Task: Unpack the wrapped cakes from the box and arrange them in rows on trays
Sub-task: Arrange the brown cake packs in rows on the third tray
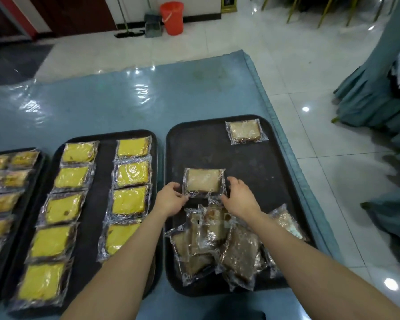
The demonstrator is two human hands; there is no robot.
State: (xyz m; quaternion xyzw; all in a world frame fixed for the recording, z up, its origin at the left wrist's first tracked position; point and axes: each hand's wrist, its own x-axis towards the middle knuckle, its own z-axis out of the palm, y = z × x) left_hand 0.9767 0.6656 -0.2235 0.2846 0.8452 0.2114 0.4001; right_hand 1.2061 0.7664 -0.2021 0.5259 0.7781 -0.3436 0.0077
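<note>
A brown wrapped cake (203, 181) lies flat on the right black tray (194, 144). My left hand (171, 198) pinches its left edge and my right hand (239, 197) grips its right edge. Another brown wrapped cake (246, 131) sits alone at the tray's far right corner. A loose pile of brown wrapped cakes (229, 245) covers the tray's near part, under my forearms. The middle tray (104, 181) holds two rows of yellow wrapped cakes (131, 174). No box is in view.
A third tray (36, 172) with yellow cakes shows at the left edge. All trays rest on a table with a blue cloth under clear plastic (148, 95). Tiled floor, draped chairs (379, 88) on the right, and a red bucket (172, 17) lie beyond.
</note>
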